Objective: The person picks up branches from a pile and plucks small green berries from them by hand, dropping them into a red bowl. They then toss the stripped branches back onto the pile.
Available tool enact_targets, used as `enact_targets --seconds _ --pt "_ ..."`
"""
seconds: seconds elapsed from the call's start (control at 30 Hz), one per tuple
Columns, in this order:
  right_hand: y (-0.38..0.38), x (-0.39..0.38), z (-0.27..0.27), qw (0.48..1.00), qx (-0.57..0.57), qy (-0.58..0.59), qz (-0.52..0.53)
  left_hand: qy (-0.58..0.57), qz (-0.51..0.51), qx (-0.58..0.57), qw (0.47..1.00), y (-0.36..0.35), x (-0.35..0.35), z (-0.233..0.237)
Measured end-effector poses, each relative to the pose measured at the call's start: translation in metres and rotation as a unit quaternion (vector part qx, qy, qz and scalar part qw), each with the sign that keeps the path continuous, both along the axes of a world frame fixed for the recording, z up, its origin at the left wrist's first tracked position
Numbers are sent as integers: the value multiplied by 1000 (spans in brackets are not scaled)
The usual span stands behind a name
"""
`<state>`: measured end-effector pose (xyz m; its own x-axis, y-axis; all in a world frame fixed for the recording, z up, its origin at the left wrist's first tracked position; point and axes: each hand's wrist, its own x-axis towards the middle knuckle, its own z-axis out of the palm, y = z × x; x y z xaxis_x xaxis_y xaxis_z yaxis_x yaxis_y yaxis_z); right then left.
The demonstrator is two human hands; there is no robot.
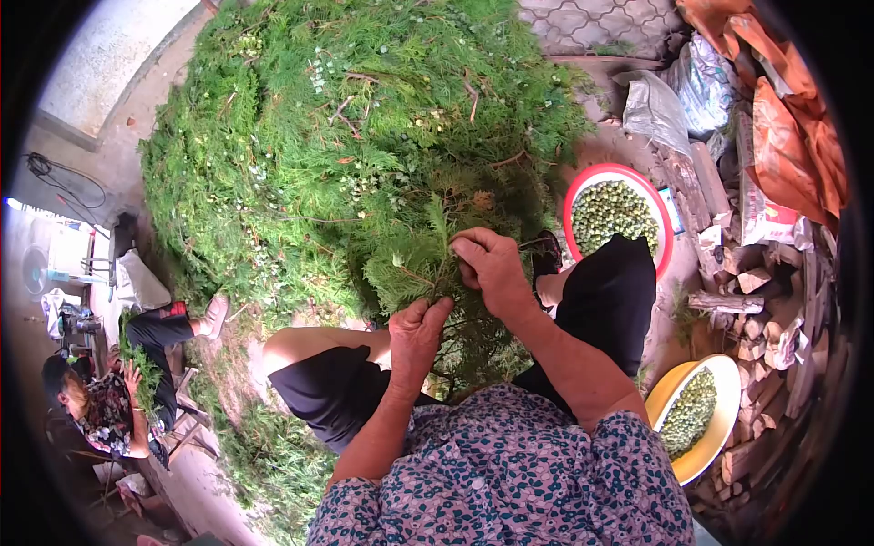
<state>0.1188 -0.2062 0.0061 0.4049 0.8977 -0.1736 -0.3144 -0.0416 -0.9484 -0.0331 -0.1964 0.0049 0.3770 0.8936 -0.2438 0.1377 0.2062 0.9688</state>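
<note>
Between my knees, a green leafy sprig [405, 273] is held by both hands. My left hand [419, 332] pinches its lower part, thumb pressed against the fingers. Slightly higher and to the right, my right hand [489, 266] has its fingers closed at the sprig's stem; whatever small piece may be between the fingertips is too small to tell. Beyond my hands lies a large heap of green branches [300, 182] with pale small fruits among the leaves. More cut greenery shows beneath my hands, over my lap.
A red-rimmed basin [667, 238] of round green fruits stands right of my knee. Nearer is a yellow basin [719, 446] with more fruits. Stacked firewood [751, 350] and sacks [655, 109] line the right side. At far left, another person [100, 409] sits holding greenery.
</note>
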Motion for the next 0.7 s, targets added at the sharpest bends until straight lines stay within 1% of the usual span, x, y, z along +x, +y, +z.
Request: enact_targets --seconds 0.03,0.07,0.2,0.3,0.37,0.4,0.47,0.5,0.57,0.7 --pt "0 0 -7 994 3 105 0 0 0 0 1000 0 0 0" --pt "0 -1 -11 978 6 209 0 -2 0 -4 1000 0 -1 -1" --pt "1 -2 -12 979 -16 203 -20 -12 -3 -32 999 -2 2 2" --pt "2 -1 -17 980 -35 194 -33 -18 -13 -23 999 -2 2 -1" --pt "2 -1 -18 960 -54 273 -42 -21 -12 -25 999 -3 2 -1" --pt "2 -1 -18 959 -54 274 -42 -24 -12 -27 999 -4 2 -1" --pt "1 2 -18 941 -61 331 -27 -7 -14 -22 1000 -3 1 -2" --pt "1 2 -18 941 -62 331 -27 8 -17 -16 1000 -2 0 -2" --pt "-1 3 -14 929 -84 359 -31 3 -14 -21 1000 -3 -1 -4" --pt "-3 7 -4 946 -66 317 3 6 -8 -7 1000 -3 1 -7"
